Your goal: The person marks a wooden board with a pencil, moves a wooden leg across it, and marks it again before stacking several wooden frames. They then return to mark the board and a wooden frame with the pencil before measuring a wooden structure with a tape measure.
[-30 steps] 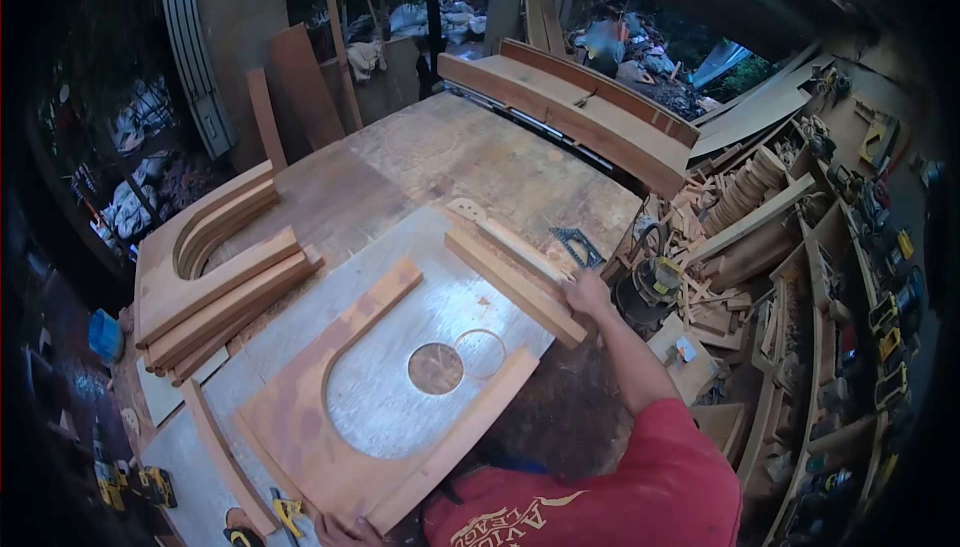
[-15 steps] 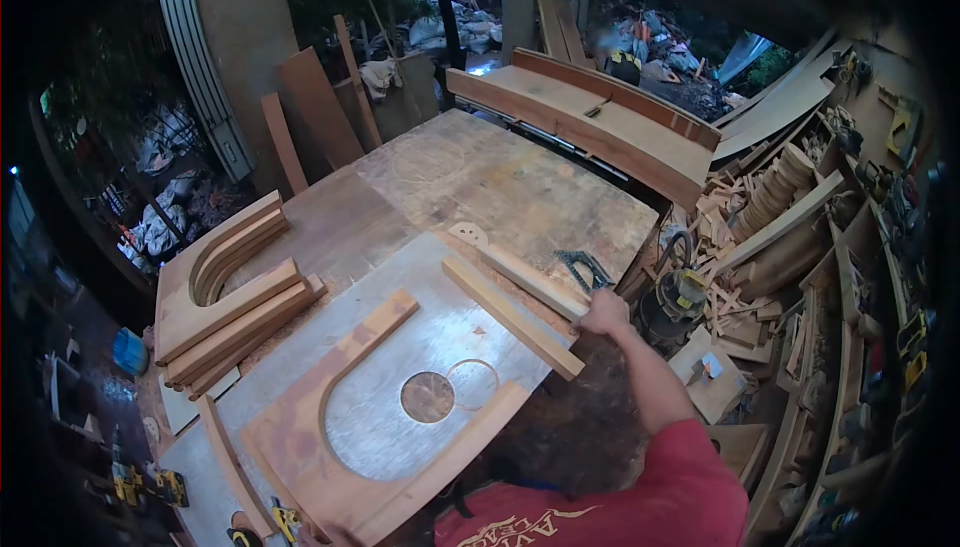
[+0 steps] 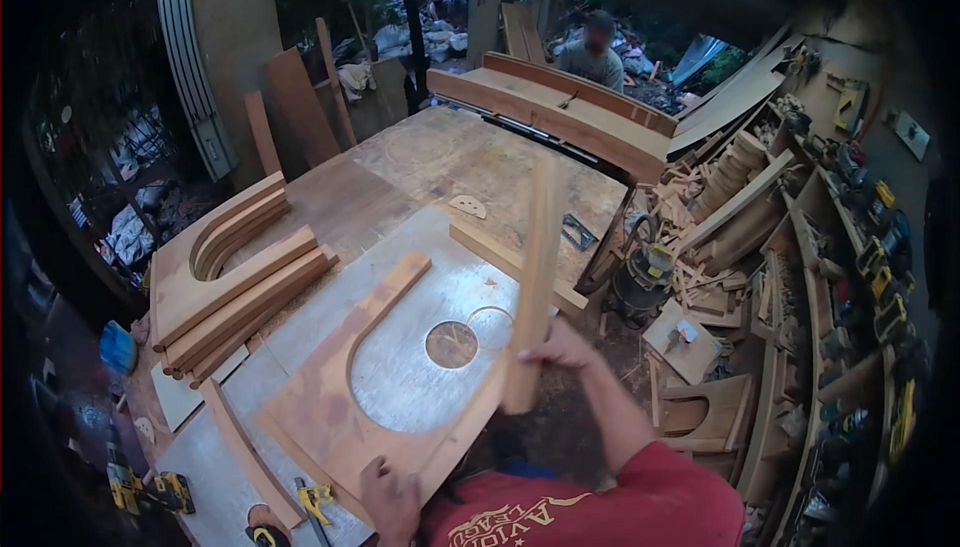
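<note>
My right hand (image 3: 560, 345) grips a long wooden strip (image 3: 535, 287) near its lower end and holds it raised and nearly upright, partly blurred. Beneath it, a second wooden strip (image 3: 480, 249) lies on the metal sheet. My left hand (image 3: 390, 495), fingers spread, rests at the near edge of the U-shaped wooden panel (image 3: 310, 392). The panel lies on the metal sheet (image 3: 410, 387), which shows a round hole inside the U. A yellow clamp (image 3: 315, 500) and a curved wooden piece (image 3: 245, 452) are left of that hand.
Stacked curved wooden pieces (image 3: 240, 297) sit at the table's left. A black square tool (image 3: 578, 232) lies near the right edge. Drills (image 3: 145, 487) are at lower left, a vacuum (image 3: 645, 272) and wood scraps at right. A person (image 3: 592, 55) is behind the far bench.
My right hand has lifted the strip from the table and swung it upright towards me. My left hand has moved up into fuller view. A person has come into sight at the back.
</note>
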`<state>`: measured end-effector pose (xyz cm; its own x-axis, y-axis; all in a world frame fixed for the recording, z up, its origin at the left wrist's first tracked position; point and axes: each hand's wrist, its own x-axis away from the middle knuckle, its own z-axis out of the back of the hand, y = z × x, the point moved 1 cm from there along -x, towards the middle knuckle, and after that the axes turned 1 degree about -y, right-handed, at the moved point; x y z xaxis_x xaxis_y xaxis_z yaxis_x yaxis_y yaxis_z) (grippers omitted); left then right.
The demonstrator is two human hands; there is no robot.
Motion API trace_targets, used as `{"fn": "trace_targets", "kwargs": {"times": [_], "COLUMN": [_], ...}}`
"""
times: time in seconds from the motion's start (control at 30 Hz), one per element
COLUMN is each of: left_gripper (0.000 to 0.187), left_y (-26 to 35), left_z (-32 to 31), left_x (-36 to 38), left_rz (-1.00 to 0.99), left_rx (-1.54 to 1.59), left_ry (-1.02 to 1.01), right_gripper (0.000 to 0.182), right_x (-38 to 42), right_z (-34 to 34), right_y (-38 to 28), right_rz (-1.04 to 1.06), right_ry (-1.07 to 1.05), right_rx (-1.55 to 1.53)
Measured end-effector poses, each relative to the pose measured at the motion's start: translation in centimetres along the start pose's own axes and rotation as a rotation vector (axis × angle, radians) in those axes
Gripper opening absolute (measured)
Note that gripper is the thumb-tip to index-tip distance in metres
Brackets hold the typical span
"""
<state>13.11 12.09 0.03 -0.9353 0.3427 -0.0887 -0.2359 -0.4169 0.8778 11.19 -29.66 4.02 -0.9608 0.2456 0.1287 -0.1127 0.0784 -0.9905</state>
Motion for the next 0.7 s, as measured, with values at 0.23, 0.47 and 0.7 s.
{"fn": "trace_targets", "kwargs": {"times": [0.23,0.47,0.7], "left_gripper": [0.093,0.077,0.066], "left_y": [3.4,-1.1,-3.5], "left_z": [0.7,0.0,1.5], "left_x": [-0.1,2.7,2.9], "left_rz": [-0.36,-0.381,-0.362], "left_rx": [0.019,-0.051,0.239], "left_ry": [-0.469,-0.388,-0.412], "right_gripper": [0.05,0.056,0.068], "right_x": [8.2,12.5,14.3], "right_z": [-16.8,-22.2,-24.2], "right_y": [3.4,5.7,5.3], "right_rz": [0.036,0.058,0.243], "right_ry": [-0.031,0.125,0.144], "right_rx": [-0.114,-0.089,0.033]}}
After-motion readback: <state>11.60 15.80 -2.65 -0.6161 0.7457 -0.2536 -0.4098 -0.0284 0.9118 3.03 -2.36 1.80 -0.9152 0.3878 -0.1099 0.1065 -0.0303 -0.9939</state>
